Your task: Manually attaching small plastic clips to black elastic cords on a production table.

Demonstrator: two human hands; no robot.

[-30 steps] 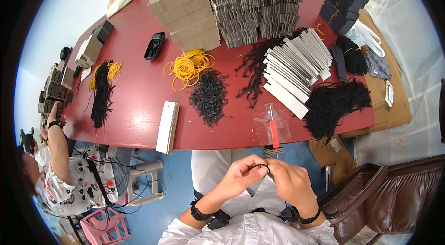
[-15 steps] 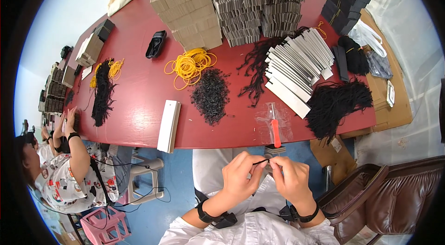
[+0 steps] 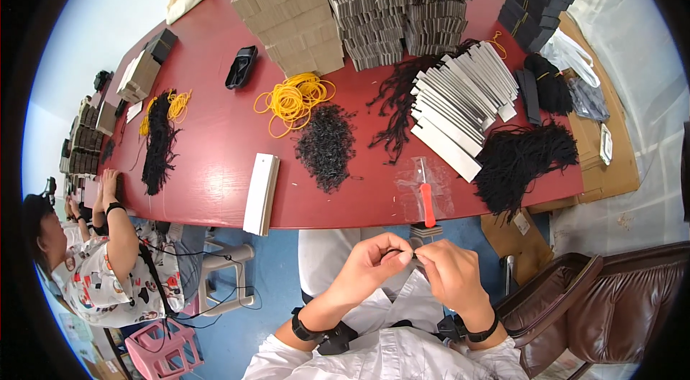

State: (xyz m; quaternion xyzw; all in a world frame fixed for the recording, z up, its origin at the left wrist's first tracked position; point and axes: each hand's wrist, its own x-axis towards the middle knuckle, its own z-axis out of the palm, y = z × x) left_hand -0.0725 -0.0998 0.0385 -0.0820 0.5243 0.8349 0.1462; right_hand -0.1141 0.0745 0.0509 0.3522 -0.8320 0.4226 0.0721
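Note:
Over my lap, just off the near table edge, my two hands meet fingertip to fingertip. My left hand (image 3: 375, 263) is closed in a pinch on a thin black cord (image 3: 393, 252), only a short piece of which shows. My right hand (image 3: 454, 274) pinches at the cord's other end, its fingertips almost touching the left ones. Past my hands lies a red-handled tool (image 3: 428, 205) on a clear plastic bag. A stack of white card strips (image 3: 260, 195) rests at the table edge, with a heap of small black plastic pieces (image 3: 325, 149) beyond it.
Fanned pale strips (image 3: 460, 107) and black cord bundles (image 3: 528, 164) cover the table's right side. Yellow rubber bands (image 3: 298, 100) lie mid-table before tall stacks of grey card (image 3: 287, 17). A person (image 3: 108, 258) works at the left; a brown chair (image 3: 618, 308) stands at my right.
My hands have drawn closer together, and less of the cord shows between them. My left fingers have curled more. The person at the left has shifted their head and hands.

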